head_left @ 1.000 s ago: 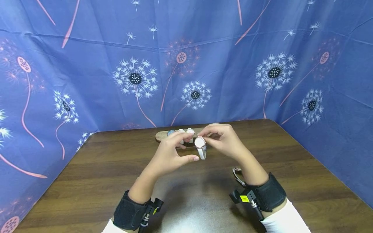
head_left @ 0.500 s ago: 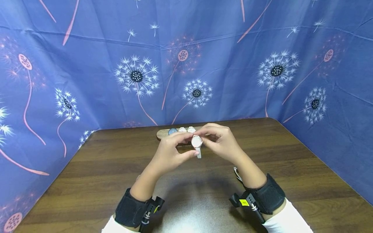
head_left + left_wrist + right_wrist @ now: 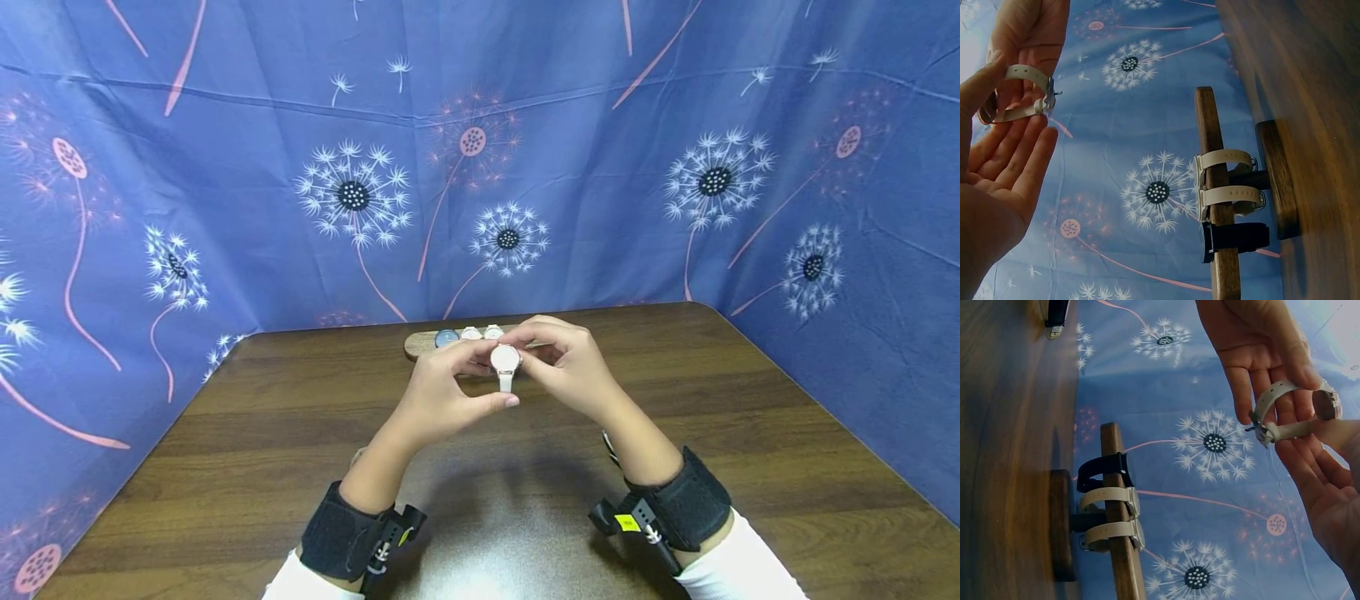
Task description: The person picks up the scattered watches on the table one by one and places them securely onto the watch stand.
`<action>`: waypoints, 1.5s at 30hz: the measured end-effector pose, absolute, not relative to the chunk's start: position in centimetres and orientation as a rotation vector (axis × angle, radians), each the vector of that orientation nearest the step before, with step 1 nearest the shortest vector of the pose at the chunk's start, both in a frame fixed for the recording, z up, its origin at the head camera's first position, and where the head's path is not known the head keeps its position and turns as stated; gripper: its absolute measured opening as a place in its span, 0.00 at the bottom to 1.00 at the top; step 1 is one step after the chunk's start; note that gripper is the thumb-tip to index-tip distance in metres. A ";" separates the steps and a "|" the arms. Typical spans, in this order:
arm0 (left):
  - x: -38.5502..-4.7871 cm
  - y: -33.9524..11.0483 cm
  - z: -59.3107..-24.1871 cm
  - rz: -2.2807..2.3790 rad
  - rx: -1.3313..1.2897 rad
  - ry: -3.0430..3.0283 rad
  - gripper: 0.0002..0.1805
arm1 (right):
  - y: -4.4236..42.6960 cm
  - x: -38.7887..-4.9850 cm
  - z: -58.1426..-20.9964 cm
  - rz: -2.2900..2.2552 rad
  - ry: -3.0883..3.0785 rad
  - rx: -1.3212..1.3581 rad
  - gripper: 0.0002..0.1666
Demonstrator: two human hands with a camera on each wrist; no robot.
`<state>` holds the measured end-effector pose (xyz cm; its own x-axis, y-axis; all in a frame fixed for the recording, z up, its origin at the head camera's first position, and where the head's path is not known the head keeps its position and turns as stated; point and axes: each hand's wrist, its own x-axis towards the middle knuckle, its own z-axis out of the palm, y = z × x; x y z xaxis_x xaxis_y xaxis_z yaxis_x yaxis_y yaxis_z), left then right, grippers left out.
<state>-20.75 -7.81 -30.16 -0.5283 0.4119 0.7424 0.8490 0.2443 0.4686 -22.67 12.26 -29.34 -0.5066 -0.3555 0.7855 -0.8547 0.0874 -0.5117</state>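
A white-strapped watch with a round pale face (image 3: 506, 359) is held up between the hands, dial toward the head camera. The right hand (image 3: 573, 367) pinches it near the top of its case with thumb and index finger. The left hand (image 3: 442, 396) reaches round its other side, fingertips touching near the top and the extended thumb just below the hanging strap. From the left wrist view, the white strap (image 3: 1025, 72) forms a buckled loop over the fairly straight fingers of the left hand (image 3: 997, 187). In the right wrist view the strap (image 3: 1275, 394) also shows looped.
Behind the hands, a wooden stand (image 3: 420, 343) bears a blue-faced watch (image 3: 446, 337) and two white watches (image 3: 470, 333). Another metallic, strap-like item (image 3: 611, 448) lies beside the right forearm, partly hidden. A patterned blue cloth (image 3: 585, 167) hangs behind the table (image 3: 262, 417).
The held watch has moved slightly left and turned, its dial facing more toward the head camera. The left fingertips have come to its top edge; the left thumb touched the strap and moved just below it.
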 end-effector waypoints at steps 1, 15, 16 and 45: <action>-20.8 -7.8 -30.1 -1.222 -1.141 -2.038 0.32 | 12.3 -22.7 -29.3 1.410 -1.904 1.211 0.14; -22.0 -8.1 -29.7 -0.914 -1.061 -1.920 0.19 | 12.6 -22.7 -28.7 1.050 -1.926 1.336 0.32; -21.9 -8.1 -29.7 -0.891 -1.059 -1.915 0.20 | 12.6 -22.7 -28.7 1.034 -1.921 1.329 0.31; -26.5 -16.9 -27.1 -1.175 -0.633 -2.576 0.25 | 21.1 -26.1 -27.5 0.771 -2.202 1.172 0.18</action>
<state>-26.51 -16.94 -27.11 -0.8774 0.2856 0.3854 0.4783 0.5830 0.6568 -26.10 21.09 -27.48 -0.4870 -0.5553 0.6741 -0.8545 0.4626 -0.2363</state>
